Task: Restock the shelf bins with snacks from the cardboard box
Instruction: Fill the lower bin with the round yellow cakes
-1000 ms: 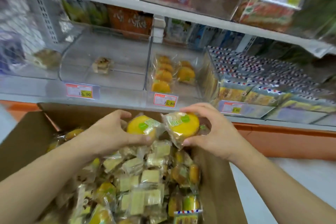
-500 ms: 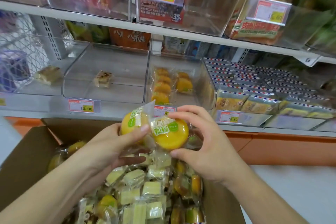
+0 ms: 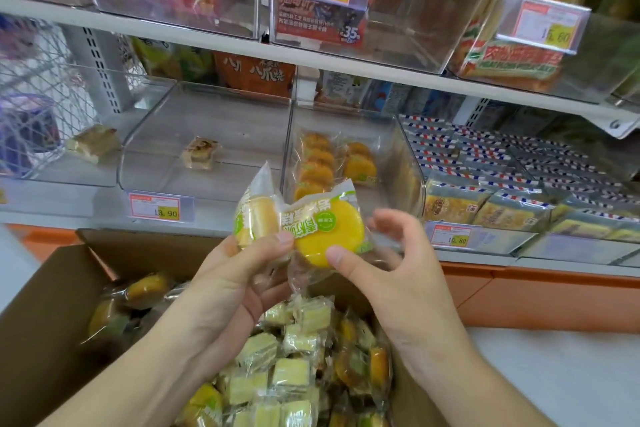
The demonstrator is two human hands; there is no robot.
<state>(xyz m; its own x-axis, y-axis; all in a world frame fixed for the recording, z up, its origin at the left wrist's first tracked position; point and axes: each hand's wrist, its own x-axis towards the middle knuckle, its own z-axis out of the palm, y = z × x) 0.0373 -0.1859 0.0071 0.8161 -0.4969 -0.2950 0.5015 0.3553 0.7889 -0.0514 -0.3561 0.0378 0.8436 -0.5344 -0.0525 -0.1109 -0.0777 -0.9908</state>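
An open cardboard box (image 3: 45, 288) below me holds several wrapped yellow cakes and pale green wafer squares (image 3: 291, 374). My left hand (image 3: 228, 281) grips a wrapped cake (image 3: 256, 215) turned on edge, its thumb lying across the seam onto a second one. That second round yellow cake (image 3: 329, 232) faces me; my right hand (image 3: 398, 274) pinches its lower rim with the thumb, fingers curled at its right side. Both packets hang in front of a clear shelf bin (image 3: 408, 163) holding several of the same yellow cakes (image 3: 315, 163).
The clear bin (image 3: 145, 135) to the left holds a single brown snack (image 3: 201, 152); another lone snack (image 3: 91, 142) lies further left. Striped blue-red packets (image 3: 485, 163) fill the bins on the right. Price tags line the shelf edge. An upper shelf (image 3: 381, 73) with more bins hangs overhead.
Both hands have lifted the two cakes out of the box toward the shelf and brought them together. My left thumb now overlaps the second cake, and my right fingers have loosened.
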